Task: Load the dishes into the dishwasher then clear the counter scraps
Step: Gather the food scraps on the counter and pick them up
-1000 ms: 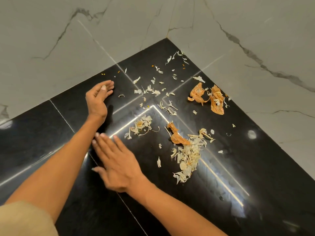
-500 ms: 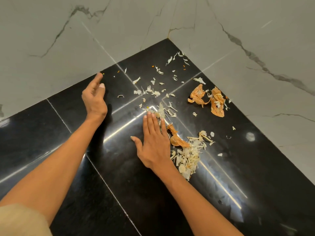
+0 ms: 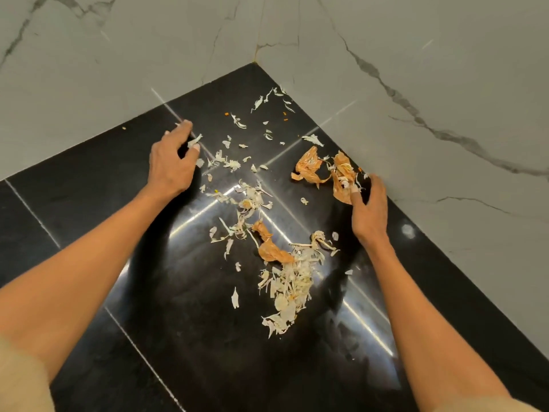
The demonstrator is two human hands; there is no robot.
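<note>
Left hand (image 3: 170, 165): resting on the black counter (image 3: 89, 209), fingers loosely curled, holding nothing (white bits beside its fingertips).
Right hand (image 3: 368, 209): fingers relaxed, touching the orange peels (image 3: 341, 173).
Scraps (image 3: 285, 281): lying scattered between both hands.

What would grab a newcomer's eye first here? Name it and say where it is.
Pale vegetable scraps strewn over the glossy black counter, thickest in a pile near the middle. Orange peels lie by the right wall, where the right hand touches them. The left hand rests among the scattered bits at the far left.
</note>
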